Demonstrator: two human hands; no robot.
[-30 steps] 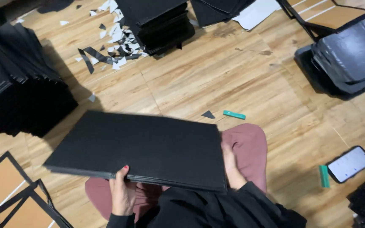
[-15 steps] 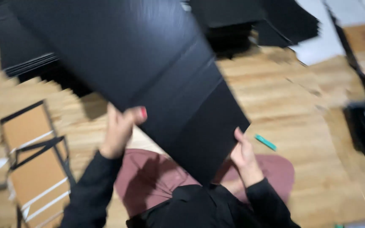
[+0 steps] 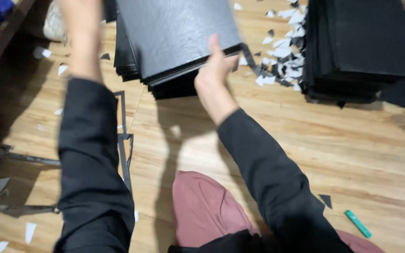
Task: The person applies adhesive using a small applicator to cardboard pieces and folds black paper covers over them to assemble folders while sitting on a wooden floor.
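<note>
My right hand [image 3: 213,70] grips the near edge of a large black board [image 3: 179,33], fingers on top of it. The board lies tilted over a stack of like black boards [image 3: 174,86] on the wooden floor ahead of me. My left hand [image 3: 78,28] reaches up beside the board's left edge. Only its wrist and blurred heel show, since the fingers are cut off at the frame's top. Both arms wear black sleeves.
A second, taller stack of black boards [image 3: 362,51] stands at the upper right, with white and black paper scraps [image 3: 282,42] between the stacks. A thin black frame [image 3: 125,140] lies by my left arm. A green marker [image 3: 357,223] lies at the lower right beside my dark-red trouser knee [image 3: 207,211].
The board went from lying flat over my lap to being swung up and forward onto the stack ahead. Both arms have stretched out and my view has turned toward that stack.
</note>
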